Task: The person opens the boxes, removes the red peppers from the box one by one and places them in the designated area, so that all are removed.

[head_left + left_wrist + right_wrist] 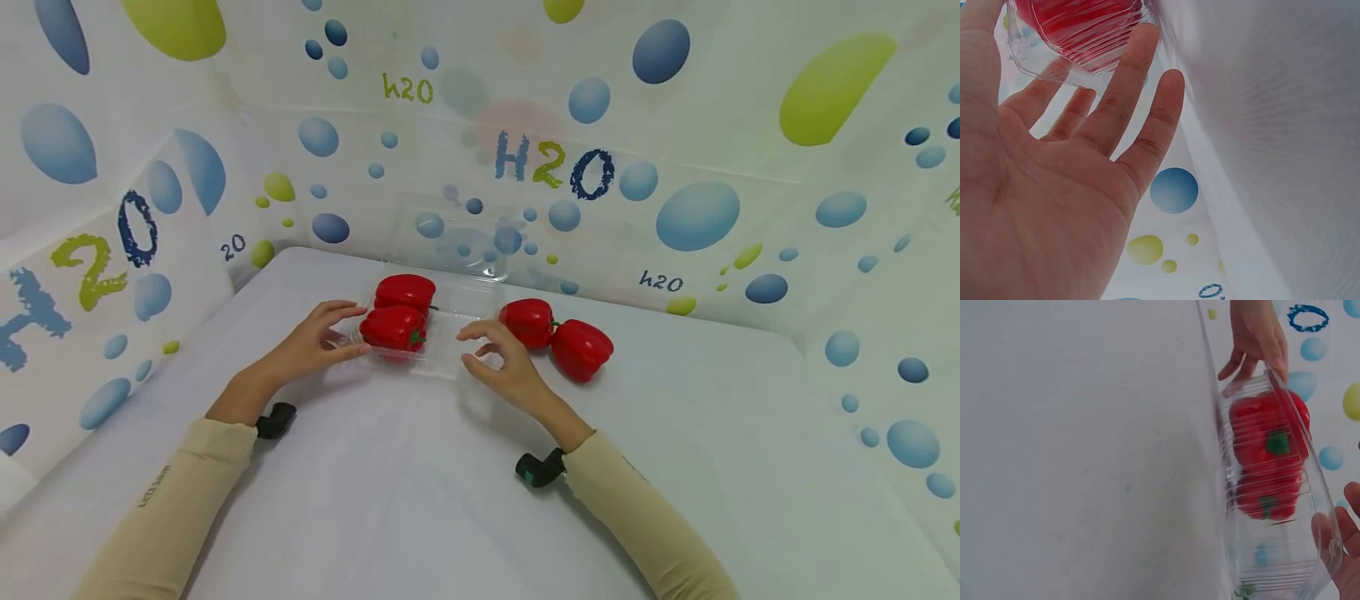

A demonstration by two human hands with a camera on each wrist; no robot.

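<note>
A clear plastic clamshell container stands with its lid raised at the back. Two red bell peppers lie in its left part. At the container's left end is my left hand, fingers spread around the end wall and thumb near the front rim. The left wrist view shows those fingers nearly straight beside the ribbed plastic. My right hand hovers by the container's front right corner, fingers bent and thumb apart from them. In the right wrist view, its fingertips are close to the rim; contact is unclear.
Two more red bell peppers, one nearer the container and one farther right, lie on the white table. A patterned curtain rises behind the table and along its left side.
</note>
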